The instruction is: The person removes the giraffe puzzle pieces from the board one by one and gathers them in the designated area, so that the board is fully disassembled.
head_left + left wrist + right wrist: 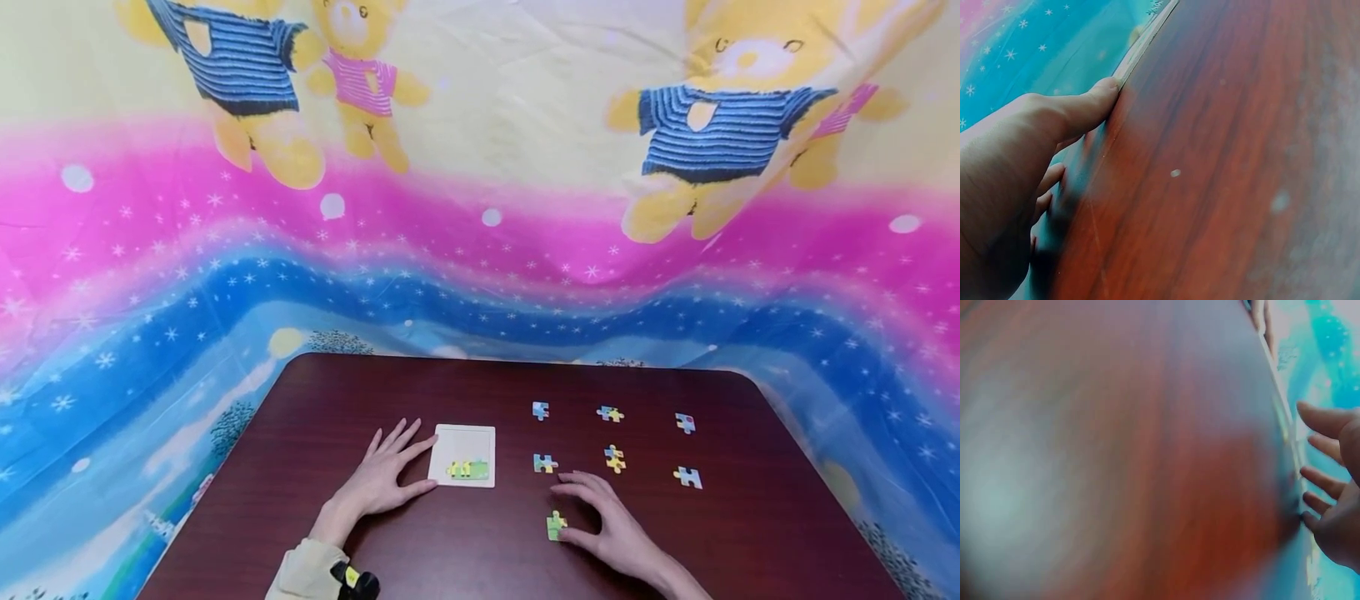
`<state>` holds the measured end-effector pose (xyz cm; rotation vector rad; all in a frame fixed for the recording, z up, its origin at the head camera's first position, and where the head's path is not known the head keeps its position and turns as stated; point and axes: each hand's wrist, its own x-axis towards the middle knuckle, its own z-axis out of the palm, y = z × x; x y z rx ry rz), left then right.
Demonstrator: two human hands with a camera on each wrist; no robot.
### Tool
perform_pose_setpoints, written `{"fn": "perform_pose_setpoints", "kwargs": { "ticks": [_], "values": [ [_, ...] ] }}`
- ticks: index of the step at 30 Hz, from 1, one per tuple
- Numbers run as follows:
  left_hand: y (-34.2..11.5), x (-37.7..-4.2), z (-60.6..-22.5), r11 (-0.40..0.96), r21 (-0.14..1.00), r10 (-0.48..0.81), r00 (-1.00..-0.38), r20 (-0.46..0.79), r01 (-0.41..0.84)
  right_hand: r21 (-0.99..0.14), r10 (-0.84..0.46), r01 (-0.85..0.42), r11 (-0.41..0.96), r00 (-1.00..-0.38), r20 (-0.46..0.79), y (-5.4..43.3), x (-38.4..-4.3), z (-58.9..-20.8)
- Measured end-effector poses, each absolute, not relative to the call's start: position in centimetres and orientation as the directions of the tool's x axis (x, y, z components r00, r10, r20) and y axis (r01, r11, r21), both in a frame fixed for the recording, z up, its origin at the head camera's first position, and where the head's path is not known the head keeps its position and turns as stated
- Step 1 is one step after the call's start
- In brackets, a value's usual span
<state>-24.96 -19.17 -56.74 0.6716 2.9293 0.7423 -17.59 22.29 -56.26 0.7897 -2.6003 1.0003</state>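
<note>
A square white puzzle tray (453, 446) lies flat on the table, with joined green and yellow puzzle pieces (469, 470) along its bottom inside edge. My left hand (386, 475) lies at the tray's left side, fingers spread, with thumb and index finger touching its edge. In the left wrist view the left thumb (1088, 112) meets the thin tray edge. Over the table's right half, my right hand (607, 525) hovers with thumb and fingers apart. Its thumb tip is at the right edge of a green puzzle piece (556, 527); contact cannot be made out.
Beyond the right hand lie several loose puzzle pieces, among them a blue-green one (545, 463), a yellow-blue one (615, 458) and a pale blue one (687, 477). The dark wooden table (360, 383) ends at a bear-patterned cloth (480, 275).
</note>
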Motion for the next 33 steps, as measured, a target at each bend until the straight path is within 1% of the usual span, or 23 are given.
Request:
{"fn": "perform_pose_setpoints", "kwargs": {
  "ticks": [5,11,15,16,18,19,22,25,27,30,33],
  "values": [
    [-19.5,-24.9,-56.9,0.793,0.464,0.419,-0.906,0.057,0.396,-0.595,-0.344,-0.502,0.628,-0.864,0.366,20.3,-19.0,-54.9],
    [-19.7,-24.8,-57.0,0.787,0.472,0.423,-0.904,0.058,0.398,-0.654,-0.388,-0.456,0.603,-0.885,0.259,16.8,-20.8,-53.8],
    [-19.7,-25.0,-57.2,0.791,0.466,0.419,-0.906,0.061,0.398,-0.679,-0.415,-0.468,0.565,-0.873,0.257,14.1,-22.2,-54.0],
    [-19.6,-25.0,-57.2,0.791,0.466,0.418,-0.906,0.062,0.397,-0.664,-0.436,-0.509,0.548,-0.851,0.292,13.7,-23.1,-55.2],
    [-19.5,-25.0,-57.2,0.789,0.468,0.418,-0.906,0.064,0.397,-0.66,-0.46,-0.537,0.526,-0.832,0.31,12.6,-23.9,-55.8],
    [-19.5,-25.0,-57.2,0.788,0.471,0.419,-0.906,0.063,0.397,-0.647,-0.469,-0.559,0.518,-0.818,0.332,12.2,-24.5,-56.9],
    [-19.3,-25.1,-57.2,0.785,0.476,0.42,-0.906,0.06,0.396,-0.626,-0.472,-0.585,0.516,-0.804,0.362,10.9,-25.6,-58.3],
    [-19.3,-25.0,-57.2,0.785,0.477,0.42,-0.906,0.059,0.395,-0.626,-0.442,-0.543,0.559,-0.835,0.329,9.5,-25.6,-57.8],
    [-19.3,-25.0,-57.1,0.786,0.473,0.419,-0.906,0.064,0.397,-0.622,-0.435,-0.495,0.607,-0.862,0.262,8.8,-25.1,-56.2],
    [-19.2,-25.0,-57.0,0.789,0.466,0.419,-0.905,0.07,0.401,-0.596,-0.434,-0.455,0.661,-0.881,0.191,8.0,-24.7,-55.0],
    [-19.0,-25.0,-57.0,0.796,0.454,0.413,-0.908,0.074,0.4,-0.575,-0.436,-0.459,0.677,-0.88,0.19,7.6,-24.6,-54.9]
  ]
}}
